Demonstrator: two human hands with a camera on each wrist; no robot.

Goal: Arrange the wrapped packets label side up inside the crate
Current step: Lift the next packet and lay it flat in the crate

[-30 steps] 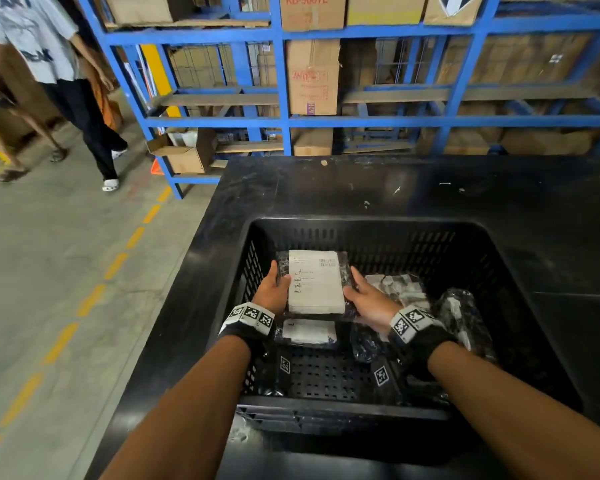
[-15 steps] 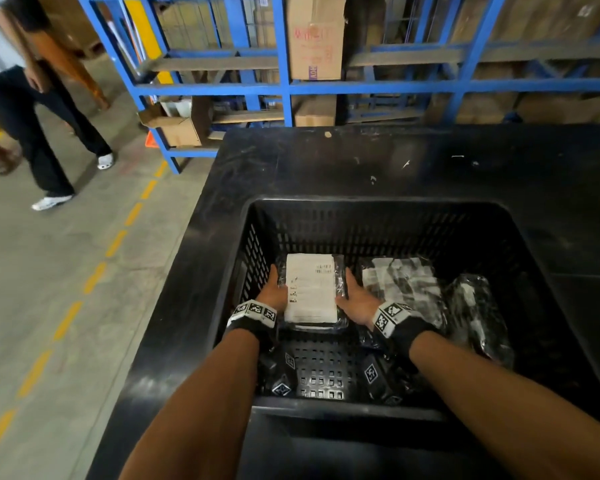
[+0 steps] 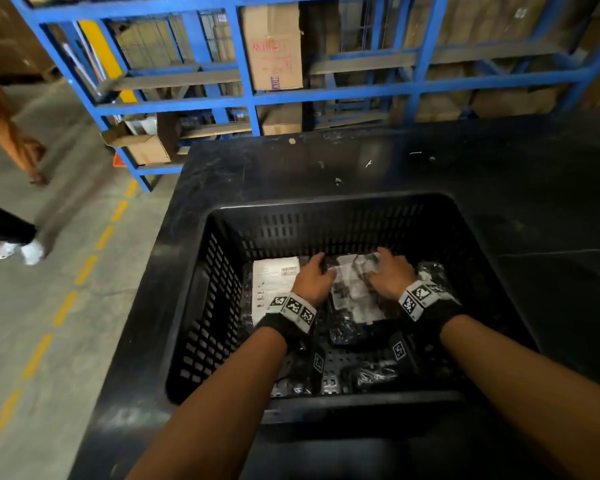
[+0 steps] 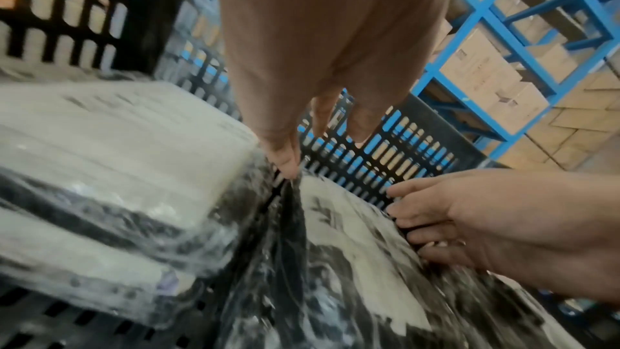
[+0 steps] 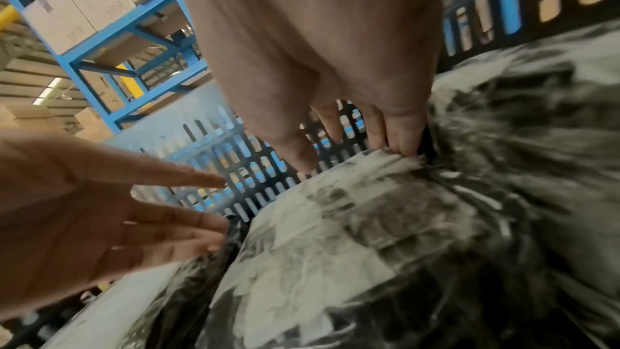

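In the black slotted plastic crate (image 3: 222, 306), we flank the crumpled clear-wrapped packet (image 3: 354, 289) by its far wall: left hand (image 3: 314, 277) grip open at its left edge, right hand (image 3: 392, 275) fingers curled on its far right edge.

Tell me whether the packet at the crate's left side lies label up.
Label up: the left packet lies flat in the crate, its white printed label and barcode facing the head camera.

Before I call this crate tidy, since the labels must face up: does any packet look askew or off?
Yes. The middle packet between both hands looks crumpled and tilted, its label creased. The left packet lies flat, label up. A dark packet near the crate's front wall shows no label.
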